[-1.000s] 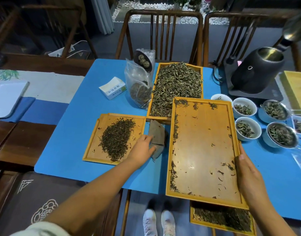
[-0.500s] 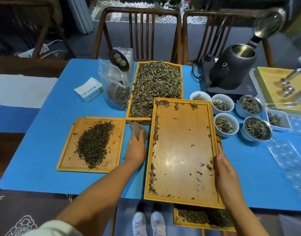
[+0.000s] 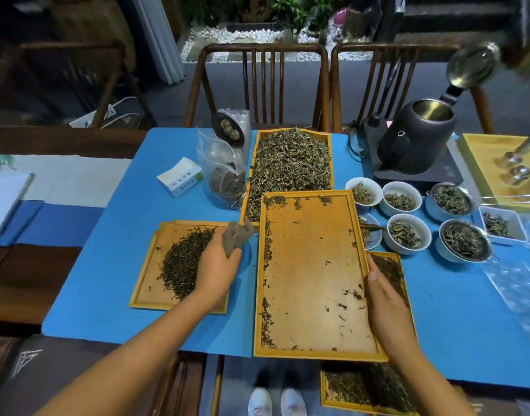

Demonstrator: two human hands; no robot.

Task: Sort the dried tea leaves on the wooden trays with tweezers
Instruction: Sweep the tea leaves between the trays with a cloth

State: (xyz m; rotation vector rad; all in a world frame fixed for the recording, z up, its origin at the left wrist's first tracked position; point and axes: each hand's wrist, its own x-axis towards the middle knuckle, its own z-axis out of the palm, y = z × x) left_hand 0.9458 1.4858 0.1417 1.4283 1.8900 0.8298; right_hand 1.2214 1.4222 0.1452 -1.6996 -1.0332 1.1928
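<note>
A: Head view, looking down at the blue mat (image 3: 113, 265). The left hand (image 3: 217, 265) is over the right edge of the left tray (image 3: 146, 283), fingers curled round a grey-brown cloth (image 3: 236, 237).

B: And that tray holds a dark heap (image 3: 182, 265) of fine leaves, touching the hand's left side.

A: Right hand (image 3: 383, 298) now. It grips the right rim of the big tray (image 3: 311, 280), thumb on the rim, fingers hidden underneath.

B: The big tray is nearly bare. Scraps (image 3: 268, 295) run along its left wall and far edge, with a few specks near the thumb.

A: It overlaps other trays. Its far end lies over the near end of the far tray (image 3: 332, 163), which is piled with pale green leaves (image 3: 290, 163).

B: Under its right side sits another tray (image 3: 403, 283) with dark leaves, running off the near edge of the mat.

A: Tweezers? I cannot pick any out for certain.

B: Right of the big tray, white cups (image 3: 407, 234) with wet leaves, and two strainer bowls (image 3: 464, 240) just beside them.

A: Far right, a black kettle (image 3: 416, 139) with its lid up, on a base.

B: Left of the far tray, a clear bag (image 3: 224, 178) with a dark scoop (image 3: 229, 132) on top, and a white box (image 3: 181, 177) beside it.

A: Two chairs (image 3: 263, 85) stand behind the table; white shoes (image 3: 277, 402) show below.
</note>
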